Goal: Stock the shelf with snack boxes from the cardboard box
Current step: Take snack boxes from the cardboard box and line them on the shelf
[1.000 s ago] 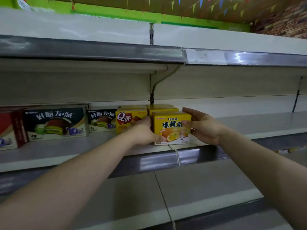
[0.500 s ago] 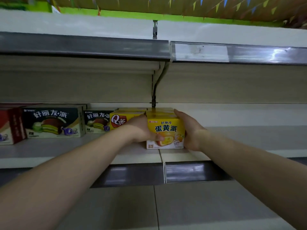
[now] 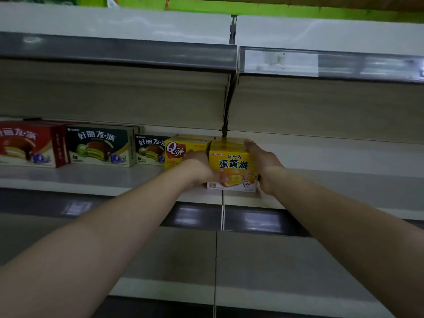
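A yellow egg-yolk pie snack box [image 3: 234,165] stands on the middle shelf [image 3: 91,180], right at the joint between two shelf boards. My left hand [image 3: 202,172] grips its left side, with the thumb across the lower front. My right hand [image 3: 263,166] holds its right side, fingers reaching over the top edge. More yellow boxes stand behind it. A yellow Q-cake box [image 3: 181,152] sits just to its left, partly hidden by my left hand. The cardboard box is out of view.
Further left on the same shelf stand two green chocolate-pie boxes [image 3: 101,148] and a red one [image 3: 29,145]. The shelf board to the right [image 3: 344,180] is bare. An upper shelf edge [image 3: 114,53] hangs overhead, and a lower shelf [image 3: 252,271] juts out beneath my arms.
The yellow box has gone from near the shelf's front edge back against the yellow boxes behind it, with both hands still on it. The camera has tilted up and to the left.
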### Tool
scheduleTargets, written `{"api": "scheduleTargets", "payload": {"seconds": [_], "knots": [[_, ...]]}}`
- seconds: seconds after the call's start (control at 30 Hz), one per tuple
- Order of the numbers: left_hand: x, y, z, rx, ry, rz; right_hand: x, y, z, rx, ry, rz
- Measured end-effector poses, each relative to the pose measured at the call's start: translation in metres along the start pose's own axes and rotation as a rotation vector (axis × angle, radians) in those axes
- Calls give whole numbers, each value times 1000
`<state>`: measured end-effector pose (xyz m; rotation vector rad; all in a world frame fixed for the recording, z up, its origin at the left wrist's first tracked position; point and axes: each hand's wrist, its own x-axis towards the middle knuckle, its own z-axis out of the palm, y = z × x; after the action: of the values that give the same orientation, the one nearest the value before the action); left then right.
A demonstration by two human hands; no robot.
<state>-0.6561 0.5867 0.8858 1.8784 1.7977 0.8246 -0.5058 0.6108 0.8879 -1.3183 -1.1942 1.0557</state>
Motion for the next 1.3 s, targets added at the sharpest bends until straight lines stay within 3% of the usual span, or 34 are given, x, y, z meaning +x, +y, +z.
{"api": "scheduleTargets", "payload": {"seconds": [0.13, 0.23, 0.33, 0.43, 0.6, 0.73, 0.97, 1.07, 1.3], "knots": [[-17, -11, -15, 38, 13, -20, -16, -10, -15, -31, 110, -30], [-43, -23, -26, -24, 192, 34, -34, -10, -25, -48, 198, -129], [-77, -44, -40, -210, 363, 87, -62, -14, -22, -217, 307, -234], [-126, -78, -67, -273, 372, 54, -103, -22, 6, -389, 290, -310], [-233, -163, -114, -157, 362, -72, -194, 8, 119, -413, 6, -300], [-335, -258, -148, -76, 282, -185, -280, 62, 248, -457, -295, -197], [-462, -438, -187, -196, 228, -570, -429, 145, 451, -705, -807, -249], [-494, -519, -201, -211, 274, -733, -458, 180, 531, -739, -945, -218], [-541, -689, -248, -71, 145, -980, -489, 264, 710, -739, -1117, -41]]}}
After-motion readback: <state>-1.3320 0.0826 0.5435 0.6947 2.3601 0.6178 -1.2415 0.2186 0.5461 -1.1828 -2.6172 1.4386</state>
